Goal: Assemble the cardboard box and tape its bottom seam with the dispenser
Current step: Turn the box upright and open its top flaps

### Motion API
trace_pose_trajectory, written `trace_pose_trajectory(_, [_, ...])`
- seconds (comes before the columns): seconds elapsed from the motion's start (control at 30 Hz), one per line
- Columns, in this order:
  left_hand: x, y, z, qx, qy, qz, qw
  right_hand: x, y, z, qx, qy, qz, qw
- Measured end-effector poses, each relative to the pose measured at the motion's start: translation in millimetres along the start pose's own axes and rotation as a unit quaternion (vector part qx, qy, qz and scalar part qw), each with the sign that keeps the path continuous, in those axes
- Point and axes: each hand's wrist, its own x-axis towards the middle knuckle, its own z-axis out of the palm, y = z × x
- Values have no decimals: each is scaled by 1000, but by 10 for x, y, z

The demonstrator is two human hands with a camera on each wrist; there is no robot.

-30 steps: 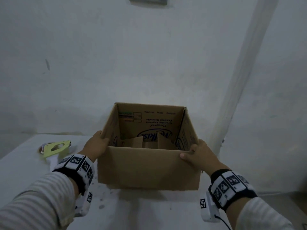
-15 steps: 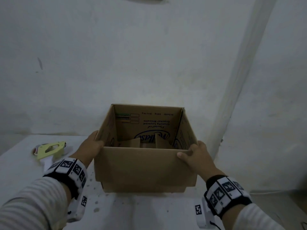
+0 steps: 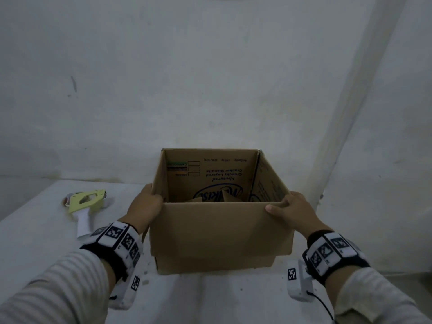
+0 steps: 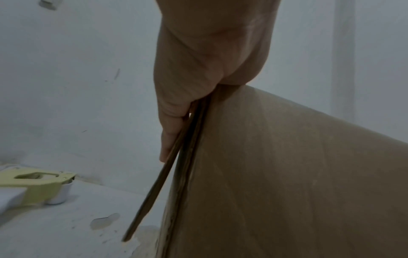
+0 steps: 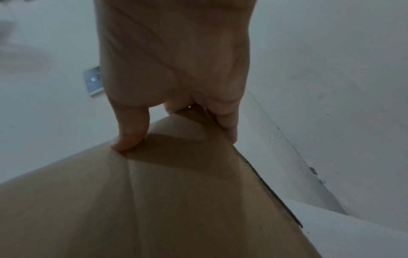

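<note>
Bare whitewashed room (image 3: pixel 210 78), packing table (image 3: pixel 35 242)

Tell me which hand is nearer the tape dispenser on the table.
The left hand. It grips the cardboard box on the side where the yellow tape dispenser lies; the right hand holds the opposite corner.

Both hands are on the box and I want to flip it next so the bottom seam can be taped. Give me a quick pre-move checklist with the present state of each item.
1. Left hand has a grip on the cardboard box at its left top corner: ok.
2. Right hand grips the right top corner, thumb on the front panel: ok.
3. Tape dispenser within reach, lying on the table left of the box, apart from it: ok.
4. Bottom flaps folded flat: not ok, flap ends stick up inside the box.
5. Bottom seam taped: cannot tell, underside hidden.
6. Room behind the box: cannot tell, the wall looks close.
</note>
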Motion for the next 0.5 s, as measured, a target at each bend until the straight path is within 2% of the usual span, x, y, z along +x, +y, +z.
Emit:
trace_pose_trajectory(0.17, [191,99,-12,25,-22,8,999,-1,19,88,-11,17,15,1000])
trace_pose_trajectory(0.5, [616,189,80,40,-23,21,999,324,-67,171,43,28,25,998])
